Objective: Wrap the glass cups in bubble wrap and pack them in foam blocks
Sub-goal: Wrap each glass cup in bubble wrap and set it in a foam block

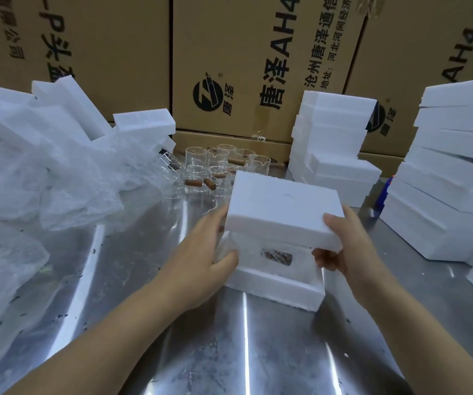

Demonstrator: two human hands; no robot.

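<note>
glass cups (218, 169) behind foam block (283, 206)

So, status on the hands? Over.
Gripping top foam block: left hand, right hand. Block held over bottom foam block, wrapped cup between. Nothing blocking.

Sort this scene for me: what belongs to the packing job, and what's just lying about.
Job: top foam block, held by left hand and right hand; bottom foam block; glass cups; bubble wrap; foam stacks.
Lying about: cardboard boxes; blue object, too hidden to identify.
</note>
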